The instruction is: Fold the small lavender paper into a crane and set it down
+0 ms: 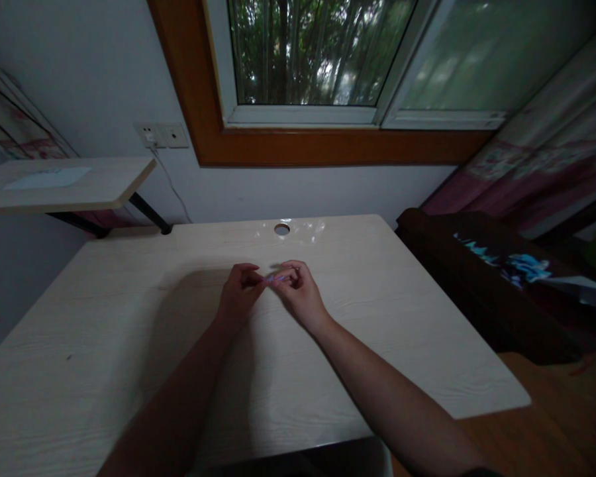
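Note:
My left hand and my right hand meet over the middle of a pale wooden table. Both have their fingers curled in a pinch. Between the fingertips is a small thin pinkish-purple thing, held at each end; it is too small and dim to name. The wrists rest low, close to the tabletop.
A round cable hole lies near the table's far edge. A second small table with a white sheet stands at the left, under a wall socket. A dark piece of furniture with cluttered items stands right. A window is ahead.

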Demonstrator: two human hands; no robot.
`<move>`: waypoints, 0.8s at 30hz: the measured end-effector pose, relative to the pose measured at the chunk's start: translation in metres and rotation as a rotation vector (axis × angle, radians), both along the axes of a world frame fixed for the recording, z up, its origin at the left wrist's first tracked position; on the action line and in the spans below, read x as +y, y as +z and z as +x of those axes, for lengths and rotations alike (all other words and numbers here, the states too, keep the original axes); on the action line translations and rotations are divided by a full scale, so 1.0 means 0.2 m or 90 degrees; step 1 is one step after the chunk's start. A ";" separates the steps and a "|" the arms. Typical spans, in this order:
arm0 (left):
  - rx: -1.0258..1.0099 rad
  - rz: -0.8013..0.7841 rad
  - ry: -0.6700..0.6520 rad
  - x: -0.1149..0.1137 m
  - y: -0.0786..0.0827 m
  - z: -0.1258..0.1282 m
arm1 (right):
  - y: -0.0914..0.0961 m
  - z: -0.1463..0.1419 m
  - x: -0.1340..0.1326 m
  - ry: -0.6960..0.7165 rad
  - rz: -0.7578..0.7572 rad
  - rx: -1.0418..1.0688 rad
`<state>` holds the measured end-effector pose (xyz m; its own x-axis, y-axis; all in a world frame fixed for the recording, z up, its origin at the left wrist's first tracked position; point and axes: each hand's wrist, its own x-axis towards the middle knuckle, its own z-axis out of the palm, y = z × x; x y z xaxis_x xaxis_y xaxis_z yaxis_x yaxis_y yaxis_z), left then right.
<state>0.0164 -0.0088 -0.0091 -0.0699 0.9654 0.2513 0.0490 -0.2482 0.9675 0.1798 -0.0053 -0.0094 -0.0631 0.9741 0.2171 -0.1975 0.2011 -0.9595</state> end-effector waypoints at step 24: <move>0.042 0.010 0.041 -0.02 0.01 0.03 | 0.01 -0.01 -0.03 -0.018 0.101 -0.122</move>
